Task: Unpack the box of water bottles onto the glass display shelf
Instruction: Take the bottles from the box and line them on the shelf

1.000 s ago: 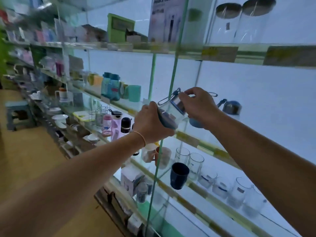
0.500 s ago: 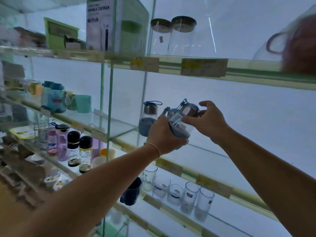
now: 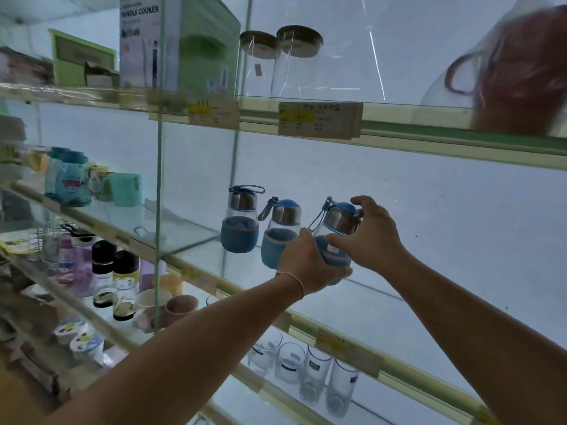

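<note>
Three small glass water bottles with blue sleeves, steel collars and blue loop lids are at the glass display shelf (image 3: pixel 383 302). The left bottle (image 3: pixel 239 234) stands alone on the glass. My left hand (image 3: pixel 306 265) grips the blue base of the right bottle (image 3: pixel 339 220) from below and hides the lower edge of the middle bottle (image 3: pixel 283 213) beside it. My right hand (image 3: pixel 371 237) pinches the right bottle at its lid and collar, keeping it nearly upright. Whether the middle and right bottles rest on the shelf cannot be told. The box is out of view.
A vertical glass divider (image 3: pixel 159 210) bounds the bay on the left, with teal cups (image 3: pixel 125 188) beyond it. Tall glass jars (image 3: pixel 294 65) and a cooker box (image 3: pixel 171 41) stand on the shelf above. Drinking glasses (image 3: pixel 313 375) line the shelf below.
My view swung right toward the bay. Both hands carried the tilted bottles in over the shelf and turned them upright beside the bottle standing there.
</note>
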`<state>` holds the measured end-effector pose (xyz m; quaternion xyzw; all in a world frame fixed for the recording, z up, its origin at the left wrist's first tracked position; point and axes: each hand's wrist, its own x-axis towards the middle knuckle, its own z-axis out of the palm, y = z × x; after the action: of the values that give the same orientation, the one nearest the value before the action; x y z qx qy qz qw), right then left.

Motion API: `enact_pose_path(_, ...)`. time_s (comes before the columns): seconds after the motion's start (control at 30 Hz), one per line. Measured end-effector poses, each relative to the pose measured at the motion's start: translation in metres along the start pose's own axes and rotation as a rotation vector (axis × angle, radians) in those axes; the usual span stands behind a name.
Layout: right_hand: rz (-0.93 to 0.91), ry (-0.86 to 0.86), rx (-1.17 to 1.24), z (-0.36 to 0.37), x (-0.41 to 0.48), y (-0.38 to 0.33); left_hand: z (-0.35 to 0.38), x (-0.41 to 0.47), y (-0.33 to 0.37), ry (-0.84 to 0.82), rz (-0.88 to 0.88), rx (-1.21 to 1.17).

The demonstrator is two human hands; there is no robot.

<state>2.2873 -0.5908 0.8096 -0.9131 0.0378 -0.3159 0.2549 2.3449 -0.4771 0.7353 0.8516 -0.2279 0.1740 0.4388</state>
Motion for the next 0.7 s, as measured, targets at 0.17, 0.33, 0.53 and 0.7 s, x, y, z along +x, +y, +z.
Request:
enact_pose_path(0.17,-0.050,-0.013,-0.048,0.009,0.001,0.010,0.014,0.008,-0.007,-0.030,-0.036,0.032)
enact_pose_path(0.33,-0.072,-0.039,-0.080,0.019,0.003,0.022,0.021,0.011,-0.011,-0.055,-0.028,0.066)
enact_pose_path(0.53,-0.120,-0.054,-0.150,0.024,0.014,0.031,0.022,0.016,-0.007,-0.080,-0.006,0.137)
enact_pose_path(0.7,-0.143,-0.065,-0.203,0.027,0.015,0.033,0.020,0.014,-0.006,-0.080,0.001,0.192)
